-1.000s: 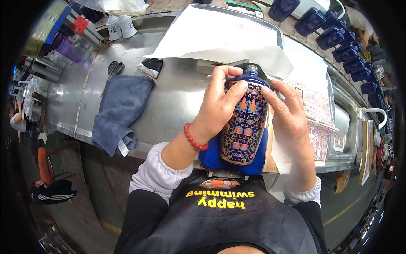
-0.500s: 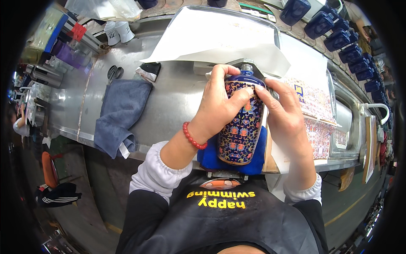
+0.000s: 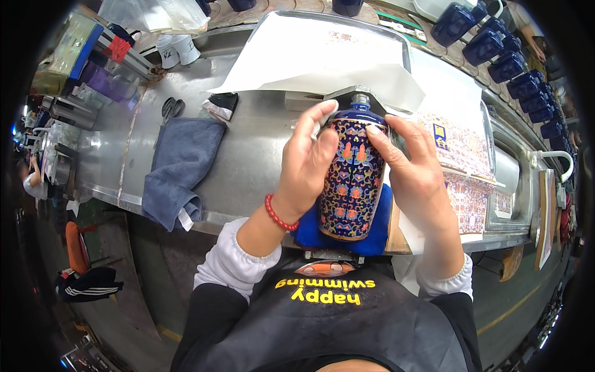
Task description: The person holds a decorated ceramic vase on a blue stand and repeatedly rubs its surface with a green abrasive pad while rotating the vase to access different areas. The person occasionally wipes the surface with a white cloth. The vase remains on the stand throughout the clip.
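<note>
- Barely any shift – left hand [image 3: 307,164] slid slightly up the blue patterned bottle [image 3: 353,180].
- Right hand [image 3: 418,177] clamps opposite; both hands pressing the decal – looks mostly stuck on, smoothing left.

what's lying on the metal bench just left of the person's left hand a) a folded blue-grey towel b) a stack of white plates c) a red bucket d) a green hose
a: a folded blue-grey cloth towel lies on the grey metal workbench to the left of the left hand, which grips the dark blue patterned ceramic bottle.

pottery decorating workshop: steel workbench [image 3: 248,161], rows of blue vases [image 3: 496,46], decal sheets [image 3: 462,161]
</note>
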`<state>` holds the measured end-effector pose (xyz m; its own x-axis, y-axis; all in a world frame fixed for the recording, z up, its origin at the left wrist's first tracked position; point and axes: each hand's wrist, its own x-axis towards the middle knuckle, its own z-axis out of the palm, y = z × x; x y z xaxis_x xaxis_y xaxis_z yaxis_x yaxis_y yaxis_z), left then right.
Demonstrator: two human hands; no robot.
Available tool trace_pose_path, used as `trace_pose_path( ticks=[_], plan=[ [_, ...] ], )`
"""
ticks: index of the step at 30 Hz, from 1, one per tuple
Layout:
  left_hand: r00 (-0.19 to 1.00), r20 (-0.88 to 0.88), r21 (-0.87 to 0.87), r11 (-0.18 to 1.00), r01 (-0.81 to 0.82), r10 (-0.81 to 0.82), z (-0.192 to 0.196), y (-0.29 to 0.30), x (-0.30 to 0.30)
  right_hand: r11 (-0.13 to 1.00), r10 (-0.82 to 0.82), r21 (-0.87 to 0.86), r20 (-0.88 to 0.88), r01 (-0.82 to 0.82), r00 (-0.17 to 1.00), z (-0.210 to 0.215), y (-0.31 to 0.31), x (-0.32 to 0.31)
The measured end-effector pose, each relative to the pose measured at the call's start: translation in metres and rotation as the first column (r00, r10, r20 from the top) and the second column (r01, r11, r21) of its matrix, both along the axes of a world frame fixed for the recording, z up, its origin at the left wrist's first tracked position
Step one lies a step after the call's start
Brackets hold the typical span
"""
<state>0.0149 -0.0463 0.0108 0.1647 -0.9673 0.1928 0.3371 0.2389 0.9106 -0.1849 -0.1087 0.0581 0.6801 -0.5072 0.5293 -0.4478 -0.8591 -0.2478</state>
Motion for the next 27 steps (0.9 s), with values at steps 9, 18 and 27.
trace_pose_path(
  ticks=[9,18,27],
  plan=[
    [0.577,0.724,-0.435,0.899,-0.044,0.378,-0.001,0.013,0.008,1.000,-0.010,0.005,-0.030,0.010,1.000,0.003,0.004,0.001],
    [0.459,0.795,-0.438,0.899,-0.019,0.397,-0.002,0.021,0.014,1.000,0.004,-0.015,-0.090,-0.006,0.996,0.006,0.006,0.000],
    [0.343,0.820,-0.488,0.873,0.000,0.459,0.000,0.019,0.018,1.000,-0.010,-0.026,-0.081,0.008,0.997,0.002,0.007,0.001]
  ],
)
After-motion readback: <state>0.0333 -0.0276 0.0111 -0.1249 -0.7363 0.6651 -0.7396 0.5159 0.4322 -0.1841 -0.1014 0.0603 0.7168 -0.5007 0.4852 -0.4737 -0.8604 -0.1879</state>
